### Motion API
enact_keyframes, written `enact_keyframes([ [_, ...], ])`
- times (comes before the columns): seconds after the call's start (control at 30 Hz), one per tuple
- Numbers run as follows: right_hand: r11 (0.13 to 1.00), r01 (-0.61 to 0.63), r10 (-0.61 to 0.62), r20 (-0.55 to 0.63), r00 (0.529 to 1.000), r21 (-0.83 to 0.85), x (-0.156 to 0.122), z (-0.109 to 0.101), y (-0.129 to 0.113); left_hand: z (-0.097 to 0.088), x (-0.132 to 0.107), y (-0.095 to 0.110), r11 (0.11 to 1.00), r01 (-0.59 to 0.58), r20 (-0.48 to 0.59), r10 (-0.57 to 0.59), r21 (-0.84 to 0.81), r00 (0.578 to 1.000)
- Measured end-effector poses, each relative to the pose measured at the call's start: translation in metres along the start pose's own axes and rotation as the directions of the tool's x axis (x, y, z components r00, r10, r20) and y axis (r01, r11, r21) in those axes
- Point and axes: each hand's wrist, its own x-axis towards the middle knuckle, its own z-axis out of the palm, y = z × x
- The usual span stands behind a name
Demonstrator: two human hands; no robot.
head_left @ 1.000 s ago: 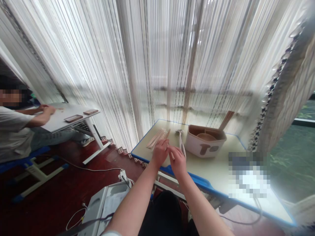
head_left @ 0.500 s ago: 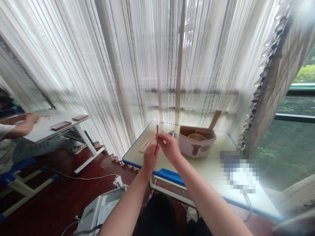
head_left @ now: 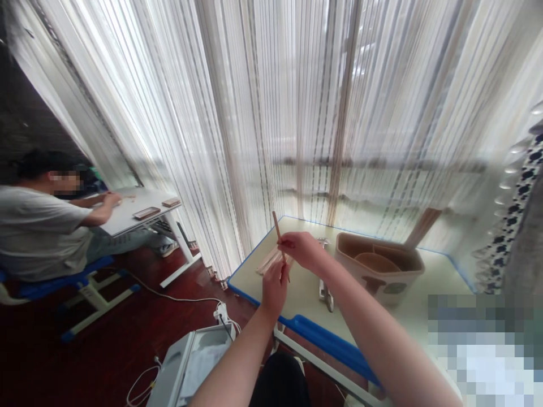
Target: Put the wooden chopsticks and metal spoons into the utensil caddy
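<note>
A thin wooden stick [head_left: 276, 224] is held tilted above the table, its top leaning left. My right hand [head_left: 302, 250] pinches it near the middle, closed around it. My left hand [head_left: 275, 287] is just below, fingers closed on the stick's lower part, with its tip showing beneath. Behind my hands lies a bunch of similar pale sticks [head_left: 265, 263] on the table, partly covered by them. A silver metal tool [head_left: 323, 289] lies to the right, partly hidden by my right forearm; I cannot make out its kind.
The cream table [head_left: 305, 302] has a blue edge. On its right stands a white and brown compartment box [head_left: 401, 285] with a brown upright piece behind. A grey case [head_left: 169, 367] and a power strip [head_left: 221, 312] are on the floor. Another person [head_left: 42, 226] sits at a white table [head_left: 123, 217].
My view has turned left, so more of the other person shows. The stick now tilts left instead of standing upright, and more of it is visible. The metal tool shows more fully.
</note>
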Motion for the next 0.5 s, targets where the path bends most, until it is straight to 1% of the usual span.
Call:
enact_keyframes([
  [0.1, 0.999, 0.031, -0.031, 0.005, 1.000, -0.012, 0.001, -0.004, 0.008, -0.002, -0.001, 0.002, 0.999, -0.009, 0.012, 0.009, -0.032, 1.000],
  [0.2, 0.996, 0.069, -0.069, 0.008, 0.998, 0.050, -0.001, -0.011, 0.015, -0.002, 0.000, 0.007, 0.997, -0.042, 0.031, 0.043, -0.058, 0.999],
  [0.27, 0.992, 0.087, -0.087, -0.001, 0.996, 0.096, -0.003, -0.019, 0.017, -0.001, 0.005, 0.012, 0.997, -0.056, 0.017, 0.057, -0.058, 0.998],
  [0.33, 0.988, 0.083, -0.080, -0.034, 0.996, 0.128, -0.006, -0.029, 0.013, 0.002, 0.015, 0.019, 0.996, -0.072, -0.019, 0.071, -0.049, 0.997],
  [0.4, 0.983, 0.087, -0.074, -0.089, 0.993, 0.160, -0.010, -0.044, 0.006, 0.005, 0.031, 0.032, 0.993, -0.103, -0.061, 0.100, -0.054, 0.993],
  [0.5, 0.969, 0.156, -0.119, -0.192, 0.974, 0.191, -0.020, -0.075, -0.003, 0.014, 0.060, 0.060, 0.975, -0.185, -0.109, 0.172, -0.124, 0.979],
])
